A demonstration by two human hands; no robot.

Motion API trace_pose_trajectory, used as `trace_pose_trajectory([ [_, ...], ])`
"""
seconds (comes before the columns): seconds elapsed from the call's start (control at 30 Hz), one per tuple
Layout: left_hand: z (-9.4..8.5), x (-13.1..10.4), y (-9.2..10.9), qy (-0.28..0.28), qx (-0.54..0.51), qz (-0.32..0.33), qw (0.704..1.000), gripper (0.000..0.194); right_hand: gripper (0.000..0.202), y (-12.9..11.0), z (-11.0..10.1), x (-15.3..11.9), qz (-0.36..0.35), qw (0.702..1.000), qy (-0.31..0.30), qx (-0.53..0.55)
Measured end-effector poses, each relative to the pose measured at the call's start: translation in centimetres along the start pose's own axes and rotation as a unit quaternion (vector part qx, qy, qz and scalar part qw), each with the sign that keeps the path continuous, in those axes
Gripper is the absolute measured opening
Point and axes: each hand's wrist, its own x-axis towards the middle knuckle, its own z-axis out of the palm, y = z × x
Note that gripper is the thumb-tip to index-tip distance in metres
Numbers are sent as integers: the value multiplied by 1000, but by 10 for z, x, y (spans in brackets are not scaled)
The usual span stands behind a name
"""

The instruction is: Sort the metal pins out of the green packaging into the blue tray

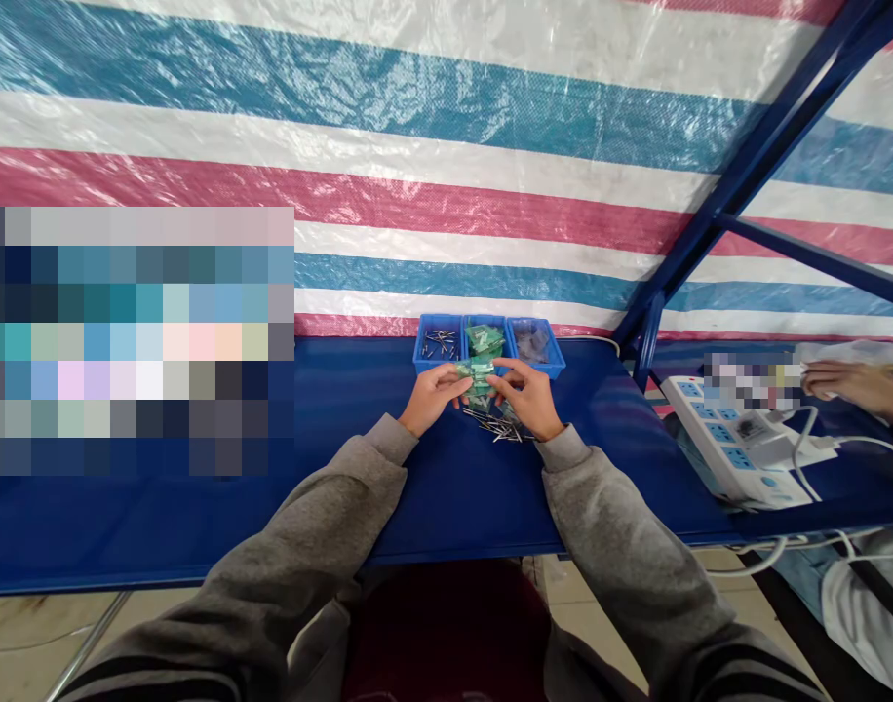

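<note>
Between my two hands is a small clear plastic bag with green on it [480, 370], held above the table. My left hand [436, 395] pinches its left side, and my right hand [528, 395] pinches its right side. Just below the hands, a loose pile of thin dark and silvery metal pieces [499, 426] lies on the blue table. Behind the hands stand three blue bins: the left bin [419, 353] holds similar metal pieces, the middle bin [485, 320] green-marked bags, and the right bin [559, 363] clear plastic bags.
A white power strip [739, 453] with plugs and white cables sits at the right. Another person's hand [848, 378] is beyond it. A blue metal frame [710, 219] rises on the right. Striped plastic sheeting [417, 195] hangs behind the table. The left area is pixelated.
</note>
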Motion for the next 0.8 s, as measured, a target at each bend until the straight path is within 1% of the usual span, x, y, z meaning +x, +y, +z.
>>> trace_pose_trajectory([
  [0.13,-1,0,0,12,24,8,1000,33,42,1,0,0,23,999,-32,4],
  [0.23,-3,0,-3,0,35,12,999,32,39,2,0,0,25,998,-56,9],
  [0.3,-2,0,-6,-6,45,9,999,36,37,1,0,0,27,997,-71,15],
  [0.33,-2,0,-8,-2,57,12,998,42,37,0,1,-1,26,997,-77,17],
  [0.4,-1,-2,-9,16,102,36,994,51,38,-1,1,-1,23,996,-79,22],
  [0.43,-1,-3,-9,21,132,57,989,51,37,-1,1,-1,23,997,-75,27],
  [0.5,0,-5,-7,15,191,103,976,47,37,-2,2,-1,28,996,-69,38],
  [0.57,0,-6,-6,-7,230,141,963,46,37,-1,3,-1,30,997,-61,45],
  [0.63,0,-7,-5,-19,256,165,952,49,38,-1,2,-1,26,998,-38,34],
  [0.67,0,-7,-5,-19,268,171,948,49,38,0,1,0,20,1000,-13,15],
  [0.73,1,-7,-6,-10,286,177,942,46,38,0,-4,2,4,997,58,-53],
  [0.8,1,-7,-7,8,290,178,940,37,37,-1,-12,7,-13,980,138,-140],
])
